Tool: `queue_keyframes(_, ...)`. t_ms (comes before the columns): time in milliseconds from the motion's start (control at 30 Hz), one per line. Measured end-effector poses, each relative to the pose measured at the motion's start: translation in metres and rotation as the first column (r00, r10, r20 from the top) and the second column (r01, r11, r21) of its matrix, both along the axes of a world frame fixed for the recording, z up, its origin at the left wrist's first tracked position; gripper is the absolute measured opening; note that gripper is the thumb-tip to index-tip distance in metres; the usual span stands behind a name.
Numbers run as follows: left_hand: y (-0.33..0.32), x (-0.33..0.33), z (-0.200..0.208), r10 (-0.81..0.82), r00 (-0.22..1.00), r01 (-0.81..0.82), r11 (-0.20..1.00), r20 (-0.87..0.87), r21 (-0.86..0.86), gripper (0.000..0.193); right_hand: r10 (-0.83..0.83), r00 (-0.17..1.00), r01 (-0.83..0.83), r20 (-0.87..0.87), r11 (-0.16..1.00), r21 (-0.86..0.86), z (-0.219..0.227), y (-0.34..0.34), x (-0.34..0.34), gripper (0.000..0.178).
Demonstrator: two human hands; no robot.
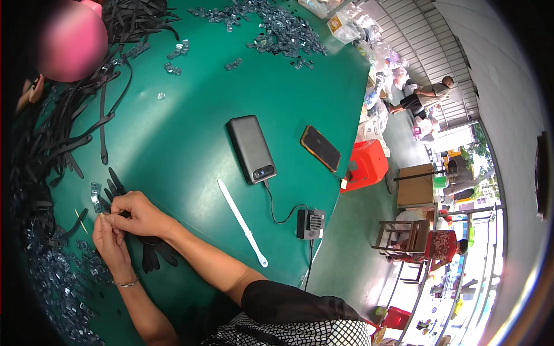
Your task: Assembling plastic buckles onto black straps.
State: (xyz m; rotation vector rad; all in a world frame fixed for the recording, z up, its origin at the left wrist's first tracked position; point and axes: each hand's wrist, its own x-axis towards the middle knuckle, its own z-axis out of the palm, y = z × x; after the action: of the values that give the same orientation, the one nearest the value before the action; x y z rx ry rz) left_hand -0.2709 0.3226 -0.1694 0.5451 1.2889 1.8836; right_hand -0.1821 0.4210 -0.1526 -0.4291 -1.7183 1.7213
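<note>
At the left of the table, my left hand and my right hand meet with their fingers pinched together. A clear plastic buckle shows just past the fingertips. Black straps stick out above and behind my right hand, and more black strap ends lie under my right wrist. What exactly sits between the fingers of each hand is too small and covered to make out. A thin pale stick lies beside my left fingers. A white strap lies to the right of my right forearm.
Heaps of clear buckles and a tangle of black straps line the left. More buckles lie at the far side. A power bank, phone and small cabled box stand right. Another person's hand is at upper left.
</note>
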Motion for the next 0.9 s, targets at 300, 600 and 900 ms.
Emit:
queue_keyframes(300,-0.003,0.000,-0.001,0.049,0.965,-0.092,0.983,-0.259,-0.156,0.024,-0.154,0.988,0.143,0.010,0.935,0.324,0.001,0.001,0.005,0.016)
queue_keyframes(600,-0.005,0.001,-0.004,0.073,0.932,-0.133,0.980,-0.354,-0.150,0.022,-0.123,0.992,0.106,0.032,0.943,0.314,0.000,0.003,0.005,0.015)
queue_keyframes(900,0.002,0.007,0.005,0.066,0.998,-0.067,0.994,-0.013,-0.085,0.025,0.083,0.996,-0.080,0.039,0.993,-0.088,0.002,0.005,0.004,0.017)
